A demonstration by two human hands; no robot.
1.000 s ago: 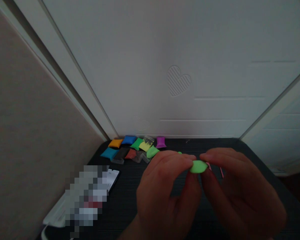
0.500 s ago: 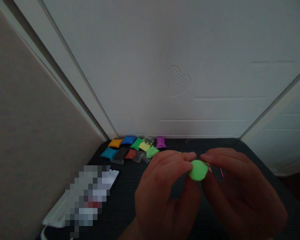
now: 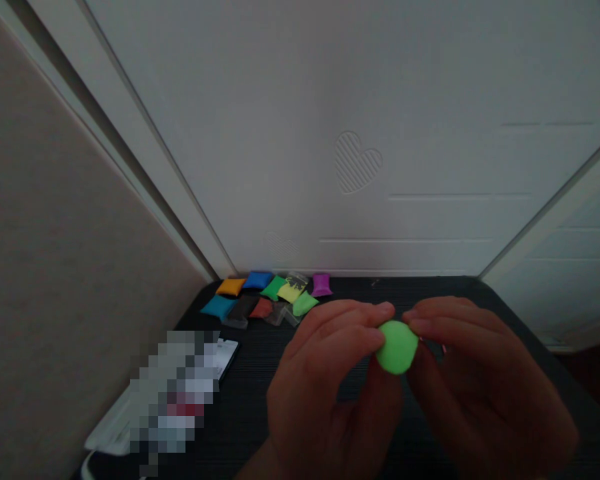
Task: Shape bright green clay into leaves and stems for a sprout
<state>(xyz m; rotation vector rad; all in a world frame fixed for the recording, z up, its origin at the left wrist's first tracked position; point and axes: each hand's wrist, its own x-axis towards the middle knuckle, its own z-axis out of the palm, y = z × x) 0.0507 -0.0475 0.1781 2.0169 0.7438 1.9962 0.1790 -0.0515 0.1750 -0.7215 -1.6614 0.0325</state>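
A bright green lump of modelling clay (image 3: 397,348), rounded in outline, is held up above the dark table. My left hand (image 3: 330,380) is closed on its left side, the fingertips and thumb pinching the edge. From the right, my right hand (image 3: 490,380) grips the same lump between fingers and thumb. Behind the right fingers, a small part of something pink (image 3: 444,349) shows; most of it is hidden.
Several small packets of coloured clay lie at the back left, among them a blue packet (image 3: 258,280) and a purple packet (image 3: 322,285). A phone-like device (image 3: 229,353), partly blurred out, rests at the left. A white panel (image 3: 280,167) rises behind the table (image 3: 250,413).
The green clay has turned between my fingers and now shows a fuller, rounder face. Both hands have shifted only slightly.
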